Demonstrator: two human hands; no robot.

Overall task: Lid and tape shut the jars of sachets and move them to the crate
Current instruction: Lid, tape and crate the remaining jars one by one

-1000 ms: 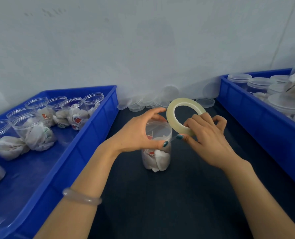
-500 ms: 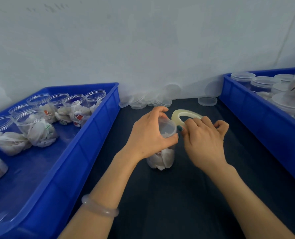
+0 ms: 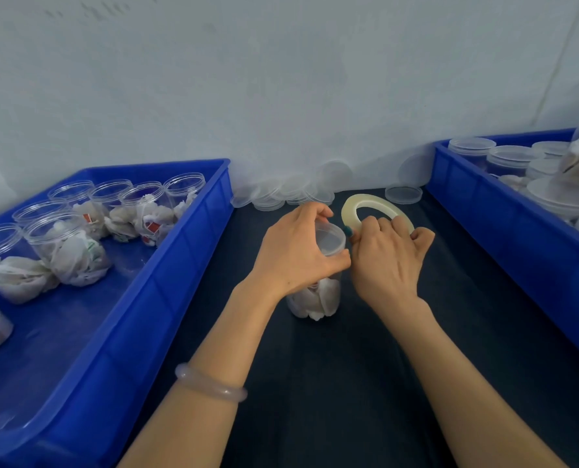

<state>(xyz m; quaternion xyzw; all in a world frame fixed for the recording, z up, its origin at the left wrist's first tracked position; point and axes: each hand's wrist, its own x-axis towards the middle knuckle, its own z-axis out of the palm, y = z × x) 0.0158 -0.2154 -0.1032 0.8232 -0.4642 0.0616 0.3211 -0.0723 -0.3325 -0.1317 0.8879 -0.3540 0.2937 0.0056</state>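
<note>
A clear jar of white sachets (image 3: 318, 300) stands on the dark table mat in the middle, with a clear lid (image 3: 328, 239) on top. My left hand (image 3: 295, 255) grips the jar around its lid. My right hand (image 3: 386, 261) holds a pale roll of tape (image 3: 352, 207) just right of the lid, fingers through the ring, thumb near the lid's edge. The blue crate (image 3: 186, 265) on the left holds several jars of sachets (image 3: 75, 258).
Loose clear lids (image 3: 281, 194) lie along the wall behind the jar, one more lid (image 3: 403, 194) to the right. A second blue crate (image 3: 504, 228) at the right holds stacked lids and sachets. Dark mat stretches toward me between the crates.
The tape roll has dropped from upright above the jar to a flatter tilt beside the lid. My left hand has slid round the lid, and both hands sit closer together.
</note>
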